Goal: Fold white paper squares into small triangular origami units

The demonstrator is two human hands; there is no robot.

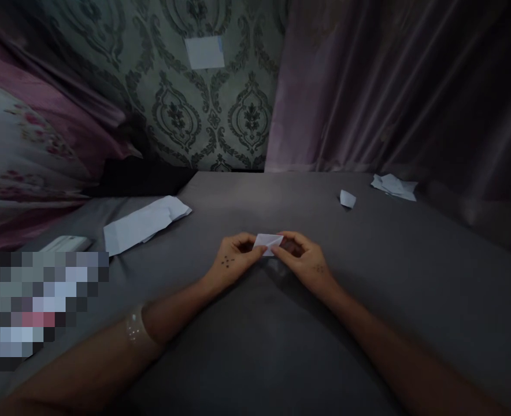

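Observation:
A small folded white paper [269, 242] sits between both my hands, low over the grey bed surface [281, 335]. My left hand [233, 261] pinches its left edge with curled fingers; a clear bangle is on that wrist. My right hand [304, 257] grips the paper's right side, fingers closed on it. Part of the paper is hidden by my fingertips.
A long white sheet of paper [145, 223] lies to the left, with a white flat object [67, 243] beside it. A small folded piece [348, 199] and a crumpled paper pile [394, 186] lie at the far right. Curtains and patterned wallpaper stand behind.

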